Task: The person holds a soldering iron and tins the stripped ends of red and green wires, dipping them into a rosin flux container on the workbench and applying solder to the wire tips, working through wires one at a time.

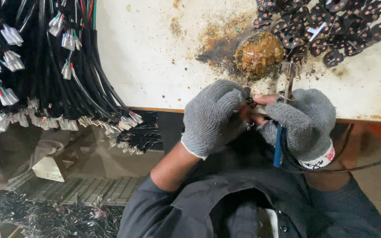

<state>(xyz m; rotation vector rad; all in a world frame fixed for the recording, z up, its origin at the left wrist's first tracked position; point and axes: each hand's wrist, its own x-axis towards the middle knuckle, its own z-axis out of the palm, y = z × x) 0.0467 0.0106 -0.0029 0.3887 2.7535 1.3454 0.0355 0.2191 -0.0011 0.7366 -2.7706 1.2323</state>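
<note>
Both gloved hands are pinching: left hand is gripping a small black part at its fingertips, right hand is clenching a blue-handled iron, tip up, over the table edge. Steady, close work seems wise (brown paste and black discs are lying just beyond; cables are hanging left).

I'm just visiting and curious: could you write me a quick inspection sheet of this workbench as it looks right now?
Surface: white bench top, badly stained brown.
Job's things: small dark part pinched between both hands; blue-handled tool in right hand.
Clutter: tin of brown paste; heap of dark round parts.
Hands: left hand and right, both in grey gloves.
Cables: black wire bundles with clear connectors, hanging over the bench's left edge.
Surroundings: more wire ends below.
</note>
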